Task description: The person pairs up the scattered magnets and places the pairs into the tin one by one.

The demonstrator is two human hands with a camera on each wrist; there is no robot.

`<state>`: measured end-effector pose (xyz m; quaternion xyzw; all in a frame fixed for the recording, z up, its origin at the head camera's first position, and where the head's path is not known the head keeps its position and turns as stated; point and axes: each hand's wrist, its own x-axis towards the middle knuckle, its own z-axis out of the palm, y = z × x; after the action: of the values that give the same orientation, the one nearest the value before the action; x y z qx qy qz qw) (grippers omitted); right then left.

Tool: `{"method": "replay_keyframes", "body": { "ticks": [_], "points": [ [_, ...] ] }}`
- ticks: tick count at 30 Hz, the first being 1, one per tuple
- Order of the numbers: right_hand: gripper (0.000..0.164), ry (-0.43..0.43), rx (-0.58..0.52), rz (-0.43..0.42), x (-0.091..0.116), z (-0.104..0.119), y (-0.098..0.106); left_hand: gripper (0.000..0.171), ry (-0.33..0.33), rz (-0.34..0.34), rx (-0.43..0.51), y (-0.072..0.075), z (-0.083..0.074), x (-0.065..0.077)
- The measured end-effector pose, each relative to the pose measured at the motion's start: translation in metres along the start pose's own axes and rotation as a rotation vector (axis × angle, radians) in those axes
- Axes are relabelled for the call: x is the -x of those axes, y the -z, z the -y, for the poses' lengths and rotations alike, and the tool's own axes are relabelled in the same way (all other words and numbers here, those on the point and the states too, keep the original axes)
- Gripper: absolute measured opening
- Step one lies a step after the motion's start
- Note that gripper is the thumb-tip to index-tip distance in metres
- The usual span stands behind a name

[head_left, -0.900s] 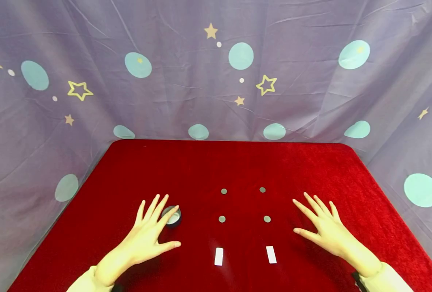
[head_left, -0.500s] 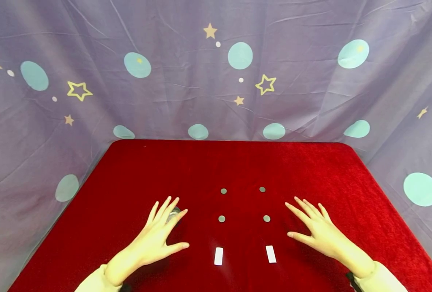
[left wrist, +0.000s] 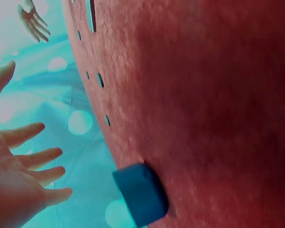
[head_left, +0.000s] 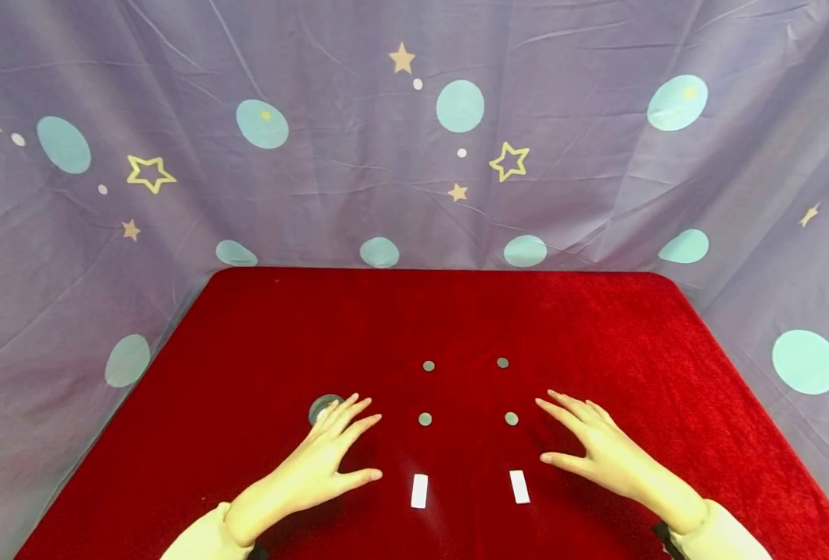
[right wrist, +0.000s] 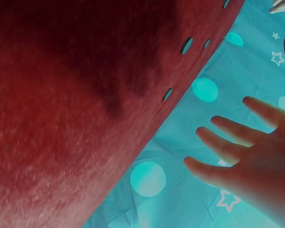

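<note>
Behind everything we see a patterned curtain (head_left: 561, 187), and in front of it the red tabletop (head_left: 400, 319). Over its near half hang the left hand (head_left: 320, 465) and the right hand (head_left: 605, 455), the fingers of both spread, slanting forward and inward, and holding nothing; how high they are above the cloth we cannot judge well. The dark round container (left wrist: 141, 194) stands on the tabletop beyond the left hand, partly hidden by its fingers from the head, yet apart from them in the left wrist view. Between the hands lie the left white piece (head_left: 419, 491) and the right white piece (head_left: 519, 487), long axes running roughly away from us, each nearer the hand on its side. Smallest, the near left disc (head_left: 424, 419) lies rightward of the left fingertips, the near right disc (head_left: 511, 418) just leftward of the right ones, with the far left disc (head_left: 428, 365) and far right disc (head_left: 502, 362) beyond.
</note>
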<state>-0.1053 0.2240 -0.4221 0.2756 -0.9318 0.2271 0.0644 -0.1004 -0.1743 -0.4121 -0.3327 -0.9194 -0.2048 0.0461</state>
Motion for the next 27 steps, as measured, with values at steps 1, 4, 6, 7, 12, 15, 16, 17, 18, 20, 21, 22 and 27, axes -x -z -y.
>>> {"method": "replay_keyframes", "body": {
  "ticks": [1, 4, 6, 7, 12, 15, 16, 17, 18, 20, 21, 22, 27],
  "points": [
    [0.064, -0.003, -0.011, 0.006, 0.000, 0.001, -0.001, 0.067, 0.008, 0.013, 0.016, -0.001, -0.001, -0.001],
    [0.062, -0.014, -0.036, 0.029, -0.001, 0.002, -0.002, 0.065, 0.042, 0.059, 0.064, -0.005, -0.004, -0.002],
    [0.061, -0.017, -0.043, 0.039, -0.002, 0.003, -0.003, 0.063, 0.055, 0.079, 0.083, -0.007, -0.005, -0.003],
    [0.061, -0.019, -0.046, 0.044, -0.002, 0.004, -0.004, 0.062, 0.056, 0.089, 0.090, -0.008, -0.006, -0.004],
    [0.058, -0.015, -0.069, 0.065, -0.002, 0.006, -0.008, 0.060, 0.050, 0.142, 0.121, -0.012, -0.009, -0.008],
    [0.055, -0.002, -0.096, 0.095, -0.003, 0.007, -0.010, 0.059, 0.048, 0.171, 0.135, -0.014, -0.011, -0.010],
    [0.054, 0.004, -0.105, 0.106, -0.003, 0.008, -0.011, 0.058, 0.048, 0.178, 0.139, -0.015, -0.012, -0.010],
    [0.053, 0.019, -0.109, 0.112, -0.004, 0.008, -0.011, 0.057, 0.047, 0.182, 0.141, -0.016, -0.013, -0.011],
    [0.051, 0.034, -0.111, 0.112, -0.004, 0.008, -0.012, 0.055, 0.046, 0.184, 0.141, -0.017, -0.013, -0.011],
    [0.049, 0.063, -0.112, 0.116, -0.005, 0.008, -0.014, 0.054, 0.044, 0.194, 0.143, -0.019, -0.014, -0.012],
    [0.048, 0.075, -0.111, 0.117, -0.005, 0.008, -0.015, 0.052, 0.041, 0.197, 0.146, -0.020, -0.015, -0.013],
    [0.046, 0.090, -0.114, 0.117, -0.005, 0.008, -0.016, 0.051, 0.037, 0.198, 0.152, -0.021, -0.015, -0.014],
    [0.037, 0.122, -0.167, 0.149, -0.005, 0.010, -0.020, 0.046, 0.019, 0.213, 0.184, -0.023, -0.017, -0.015]
  ]
}}
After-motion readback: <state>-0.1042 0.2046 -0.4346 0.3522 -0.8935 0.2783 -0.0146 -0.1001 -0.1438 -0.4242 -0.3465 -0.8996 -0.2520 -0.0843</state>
